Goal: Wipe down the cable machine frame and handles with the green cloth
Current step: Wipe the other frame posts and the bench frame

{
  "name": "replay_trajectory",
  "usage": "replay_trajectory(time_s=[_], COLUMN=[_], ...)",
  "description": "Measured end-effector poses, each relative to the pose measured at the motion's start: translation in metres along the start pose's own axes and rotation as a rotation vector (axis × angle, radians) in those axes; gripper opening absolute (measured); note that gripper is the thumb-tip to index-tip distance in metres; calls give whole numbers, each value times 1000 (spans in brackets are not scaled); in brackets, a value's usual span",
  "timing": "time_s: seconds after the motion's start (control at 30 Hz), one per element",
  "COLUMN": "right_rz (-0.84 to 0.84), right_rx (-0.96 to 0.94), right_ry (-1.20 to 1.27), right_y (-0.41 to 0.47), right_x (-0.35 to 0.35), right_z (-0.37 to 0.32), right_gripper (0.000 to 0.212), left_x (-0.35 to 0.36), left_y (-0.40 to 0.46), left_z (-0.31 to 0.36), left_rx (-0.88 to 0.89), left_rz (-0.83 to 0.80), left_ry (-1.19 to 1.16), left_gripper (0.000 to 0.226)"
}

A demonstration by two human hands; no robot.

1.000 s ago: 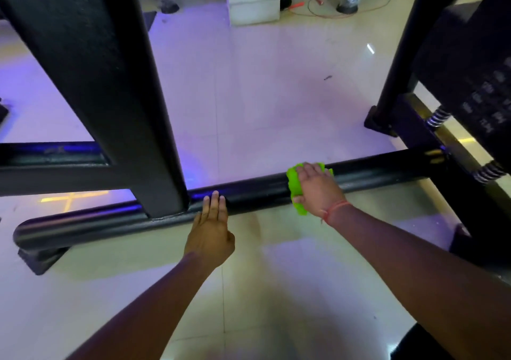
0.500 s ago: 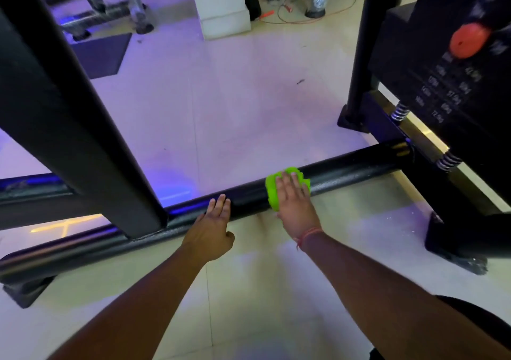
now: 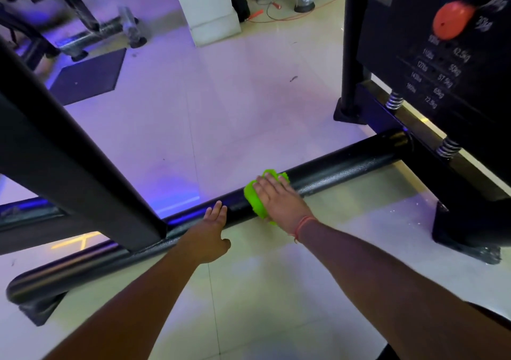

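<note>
I am wiping the low base tube (image 3: 345,163) of the cable machine, the round black bar that runs along the floor, and everything here sits relative to it. My right hand (image 3: 279,196) lies flat with fingers straight, pressing the green cloth (image 3: 253,196) onto the top of the tube about midway along its length; the cloth is bunched under my palm and drapes over the near side of the tube. My left hand (image 3: 211,228) rests on the same tube just beside the cloth, toward the slanted upright (image 3: 83,171), fingers relaxed and straight, holding nothing, seemingly only bracing me. The weight stack (image 3: 442,63) with its orange pin (image 3: 453,21) stands at the tube's far right end. I judge this step to be the frame's bottom rail, with much of the task left. Next, the stroke wants steady downward pressure while sliding the cloth along the tube, and my bracing hand will have to clear out of the way if I wipe toward the upright.
</note>
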State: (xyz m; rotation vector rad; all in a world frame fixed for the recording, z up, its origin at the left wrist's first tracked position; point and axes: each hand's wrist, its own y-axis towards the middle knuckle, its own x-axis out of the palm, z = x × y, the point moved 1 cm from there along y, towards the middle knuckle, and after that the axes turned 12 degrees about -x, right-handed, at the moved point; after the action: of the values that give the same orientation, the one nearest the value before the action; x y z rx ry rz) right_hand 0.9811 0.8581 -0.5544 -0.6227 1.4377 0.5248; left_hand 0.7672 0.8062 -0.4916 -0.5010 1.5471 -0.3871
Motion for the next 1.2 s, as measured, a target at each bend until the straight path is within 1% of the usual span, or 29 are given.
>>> replay_trajectory(time_s=[0.1, 0.2, 0.3, 0.33, 0.4, 0.47, 0.5, 0.57, 0.63, 0.67, 0.7, 0.8, 0.83, 0.87, 0.9, 1.0, 1.07, 1.1, 1.13, 1.2], right_rz=[50, 48, 119, 107, 33, 22, 16, 14, 19, 11, -1, 2, 5, 10, 10, 12, 11, 9, 5, 11], right_rx=[-40, -28, 97, 150, 286, 380, 371, 278, 184, 173, 204, 435, 477, 479, 446, 249, 170, 173, 219, 398], right_ry=[-17, -31, 18, 44, 132, 169, 167, 153, 145, 135, 132, 163, 173, 177, 170, 152, 134, 135, 157, 245], right_y=[9, -5, -34, -44, -56, -52, -46, -38, -41, -46, -54, -84, -86, -83, -76, -54, -51, -55, -62, -85], right_x=[-2, -5, -6, -7, -13, -15, -15, -13, -12, -14, -15, -12, -11, -11, -11, -10, -9, -11, -11, -8], right_z=[-10, 10, 55, 72, 94, 90, 81, 66, 73, 86, 101, 141, 145, 144, 137, 102, 99, 108, 123, 157], right_gripper=[99, 105, 104, 103, 101, 105, 108, 108, 104, 103, 102, 103, 104, 106, 107, 105, 102, 101, 100, 97], left_x=[-1, -3, -4, -3, 1, 3, 2, -1, -6, -9, -11, -16, -17, -18, -19, -21, -24, -25, -26, -27], left_y=[0, -2, -6, -7, -7, -4, -3, 1, 7, 9, 11, 15, 16, 18, 20, 25, 29, 31, 32, 32], left_z=[4, 7, 14, 18, 33, 53, 62, 77, 87, 90, 93, 100, 101, 103, 106, 117, 127, 131, 136, 146], left_rx=[-11, -22, -39, -34, 8, 43, 38, 30, 70, 93, 113, 126, 124, 126, 130, 129, 136, 145, 156, 177], left_rz=[-6, -16, 20, 45, 84, 102, 111, 142, 174, 165, 142, 71, 61, 57, 57, 49, 59, 64, 66, 62], left_ry=[4, 6, -2, -14, -26, -13, -22, -44, -35, -30, -25, -16, -22, -25, -25, -21, -11, -8, -8, -12], left_gripper=[89, 89, 86, 85, 85, 86, 86, 85, 84, 84, 83, 84, 84, 84, 85, 87, 88, 88, 88, 87])
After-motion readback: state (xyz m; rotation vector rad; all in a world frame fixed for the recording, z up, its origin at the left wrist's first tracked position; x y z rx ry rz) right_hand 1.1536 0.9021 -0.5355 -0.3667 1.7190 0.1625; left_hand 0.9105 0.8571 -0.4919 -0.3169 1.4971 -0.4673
